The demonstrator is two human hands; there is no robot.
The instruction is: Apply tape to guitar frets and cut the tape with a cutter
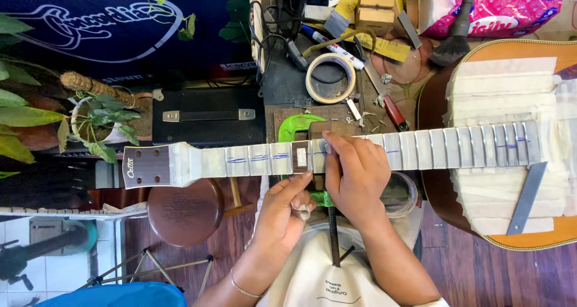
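The right hand (354, 172) lies over the masked fretboard of the acoustic guitar neck (252, 160), its fingertips pressing a small grey block, perhaps a sanding or levelling piece (325, 146), down on the frets; the fingers are curled closed on it. The left hand (287, 209) sits just near of the neck, thumb and fingers pinched on a small pale cylindrical bit (303, 211); what it is cannot be told at this size. Between the two hands a bright green C-clamp (299, 127) grips the neck from the far side, and its dark threaded screw (332, 235) runs toward the person's lap.

As far as the view shows, the masking is done: strips of pale tape cover the wood between the frets along the whole neck and lie in layers over the orange guitar body (511, 72) at the right. Blue pen strokes mark several frets left of the clamp and a few near the body, so those spots seem noted. One untaped square shows at the clamp, where the hands are working now.

A grey metal straightedge (526, 199) rests on the taped body. On the cluttered far bench lie a roll of masking tape (330, 77), a marker pen (332, 46), wooden blocks (376, 6) and a dark brush (452, 42). A round brown stool (185, 212) stands below the headstock (147, 166), with green houseplant leaves (24, 115) at the left, above plank and tile flooring.
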